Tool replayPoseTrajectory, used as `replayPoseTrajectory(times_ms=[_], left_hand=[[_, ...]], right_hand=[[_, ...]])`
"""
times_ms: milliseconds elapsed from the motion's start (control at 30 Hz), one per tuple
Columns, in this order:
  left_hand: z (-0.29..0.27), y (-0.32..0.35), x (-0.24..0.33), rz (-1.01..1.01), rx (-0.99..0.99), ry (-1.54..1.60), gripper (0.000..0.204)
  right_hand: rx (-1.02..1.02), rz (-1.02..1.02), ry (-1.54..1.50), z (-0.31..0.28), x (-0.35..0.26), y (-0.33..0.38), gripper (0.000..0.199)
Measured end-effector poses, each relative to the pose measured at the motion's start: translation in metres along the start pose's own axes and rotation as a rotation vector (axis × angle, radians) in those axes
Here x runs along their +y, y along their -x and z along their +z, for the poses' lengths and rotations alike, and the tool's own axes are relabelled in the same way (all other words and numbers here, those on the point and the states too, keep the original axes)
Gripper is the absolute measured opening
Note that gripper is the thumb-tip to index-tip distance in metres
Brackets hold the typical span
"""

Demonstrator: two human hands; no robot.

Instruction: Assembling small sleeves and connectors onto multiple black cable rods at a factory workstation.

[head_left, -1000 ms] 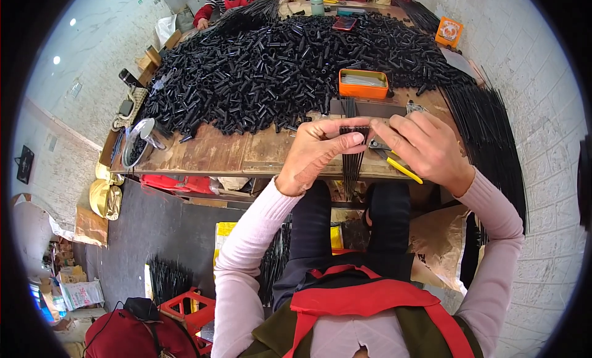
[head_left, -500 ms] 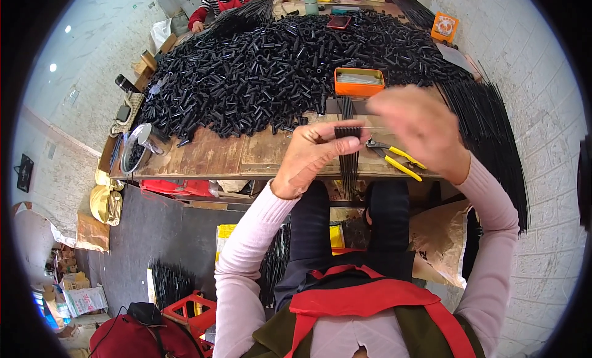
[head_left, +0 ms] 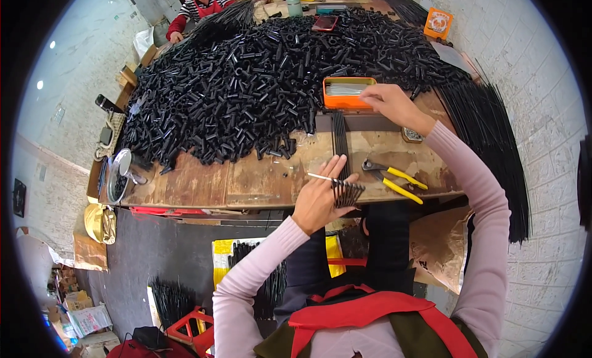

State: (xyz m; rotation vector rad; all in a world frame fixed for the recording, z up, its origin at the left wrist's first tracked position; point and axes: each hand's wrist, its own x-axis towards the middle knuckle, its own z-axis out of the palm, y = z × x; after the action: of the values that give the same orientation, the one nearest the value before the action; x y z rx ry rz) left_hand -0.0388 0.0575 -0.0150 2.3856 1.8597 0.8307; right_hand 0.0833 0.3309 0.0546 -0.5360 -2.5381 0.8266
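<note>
A bundle of thin black rods lies front to back across the table's near part. My left hand is closed round its near end, where the rod ends fan out. A thin pale wire sticks out sideways across my left fingers at those ends. Farther off, my right hand is at the right end of an orange box holding many thin silvery wires. Its thumb and fingertips are pinched together; anything between them is too small to see. Yellow-handled pliers lie on the tabletop right of the bundle.
A wide heap of short black tubes covers the table's far part. Long black rods lie along the right edge. A phone rests on the heap; a clear container stands at left. Another person sits far left.
My left hand has come nearer with the bundle's near end. My right hand has moved away from it to the orange box. The view has shifted slightly.
</note>
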Motion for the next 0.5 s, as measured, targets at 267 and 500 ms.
replayPoseTrajectory(times_ms=[267, 500], left_hand=[[-0.014, -0.015, 0.0, -0.05, -0.211, -0.052, 0.085], [-0.003, -0.014, -0.006, -0.001, -0.167, -0.179, 0.081]], right_hand=[[0.023, -0.164, 0.466, 0.03, 0.047, -0.075, 0.014], [0.057, -0.144, 0.496, 0.024, 0.041, -0.075, 0.008]])
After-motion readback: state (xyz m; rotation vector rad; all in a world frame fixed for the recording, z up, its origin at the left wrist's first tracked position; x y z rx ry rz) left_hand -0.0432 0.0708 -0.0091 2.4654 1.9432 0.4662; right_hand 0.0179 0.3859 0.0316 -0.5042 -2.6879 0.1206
